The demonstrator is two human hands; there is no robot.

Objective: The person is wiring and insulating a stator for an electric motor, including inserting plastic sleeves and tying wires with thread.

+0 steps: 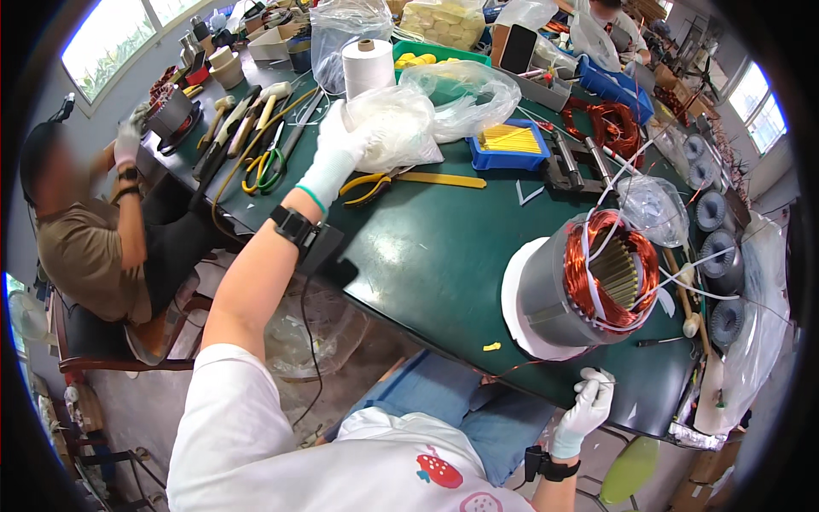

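My left hand [334,158], in a white glove, reaches far over the table to a clear plastic bag [397,128] with white material in it. Its fingers blend into the bag, so their grip is hard to see. A white thread spool [368,70] stands just behind. My right hand [589,405], also gloved, is at the table's near edge with its fingers pinched together; what they hold, if anything, is too small to make out. Beyond it a grey motor stator [546,286] with copper windings [583,271] and white sleeves rests on a white round pad [514,294].
Yellow-handled pliers [367,186] and a yellow strip [444,180] lie near my left hand. A blue tray [509,160] holds yellow sticks. Hammers and scissors [269,162] lie at left, near a seated co-worker [90,230]. Grey ribbed parts [721,252] line the right edge.
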